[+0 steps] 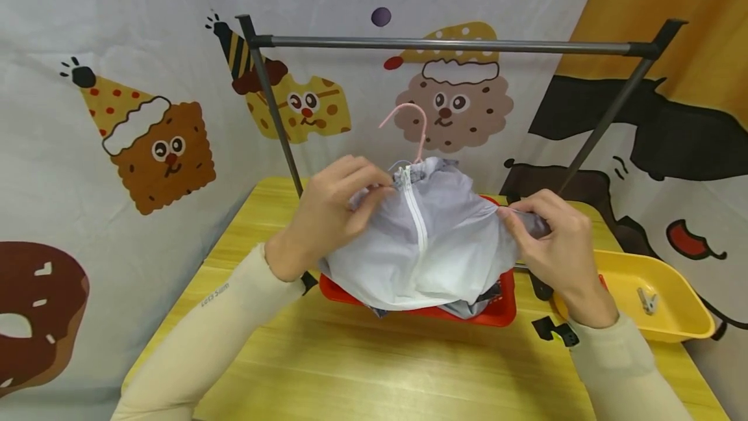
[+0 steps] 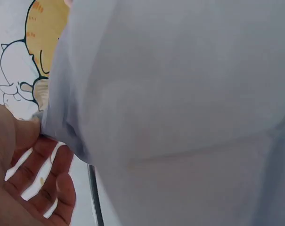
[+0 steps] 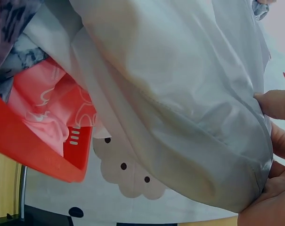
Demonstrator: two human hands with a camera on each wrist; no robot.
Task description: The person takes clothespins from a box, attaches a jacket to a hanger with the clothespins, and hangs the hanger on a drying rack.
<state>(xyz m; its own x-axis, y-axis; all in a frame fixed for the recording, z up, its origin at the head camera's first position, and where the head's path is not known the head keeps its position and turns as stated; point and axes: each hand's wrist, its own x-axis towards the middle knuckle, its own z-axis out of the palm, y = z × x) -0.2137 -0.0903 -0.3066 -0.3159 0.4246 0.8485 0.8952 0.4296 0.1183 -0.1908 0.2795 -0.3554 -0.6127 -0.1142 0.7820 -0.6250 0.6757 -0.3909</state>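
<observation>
Grey zip-up fabric jacket [image 1: 456, 245] looks hung on pink plastic hanger [image 1: 423, 130], not on grey metal rail [image 1: 350, 43]. Left hand [image 1: 339, 206], right hand [image 1: 555, 236]: fingers pinch jacket. Pink garment [image 3: 48, 99] left in red plastic basket [image 1: 504, 307].

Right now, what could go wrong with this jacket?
Drop: the pink hanger is off the rack bar, so losing grip might drop the jacket.
Slip: the right hand pinches one side; pulling hard could drag fabric off the hanger.
Snag: the jacket hangs over the red basket and may catch its rim.
</observation>
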